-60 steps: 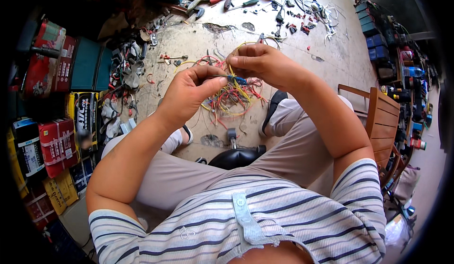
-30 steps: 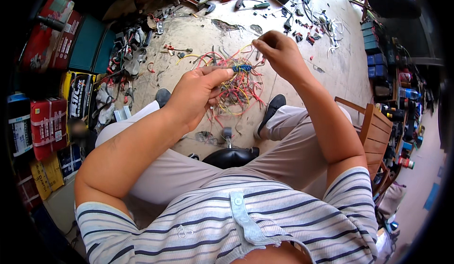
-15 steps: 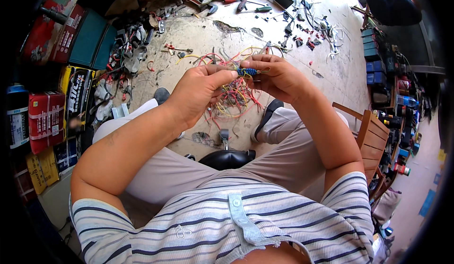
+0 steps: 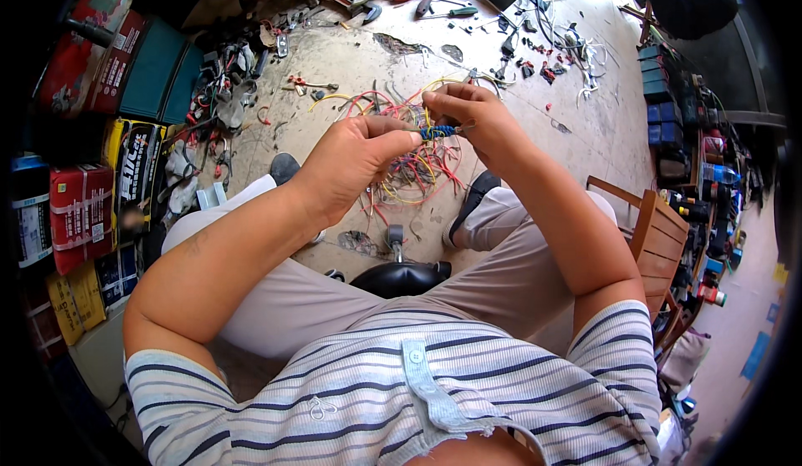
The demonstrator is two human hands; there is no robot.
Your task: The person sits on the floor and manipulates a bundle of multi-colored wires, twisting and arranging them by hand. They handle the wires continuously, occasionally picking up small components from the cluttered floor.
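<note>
Between my hands, above the floor, is a short bundle of blue wire wound in tight turns, with yellow showing among them. My left hand pinches its left end between thumb and forefinger. My right hand is raised over its right end, thumb and forefinger together. A thin yellow wire runs from these fingertips down to the bundle. Loose wire ends stick out at the bundle's right, close to the right palm. Below the hands lies a tangled heap of red, yellow and grey wires, partly covered by them.
Boxes are stacked at the left, beside dark scrap parts. Screwdrivers and cut cable pieces lie at the far side. A wooden chair and packed shelves stand at the right. Another person is at the far right.
My right thumb and forefinger have come off the blue bundle and lifted above it, drawing up the yellow wire. The left hand keeps its pinch in nearly the same place.
</note>
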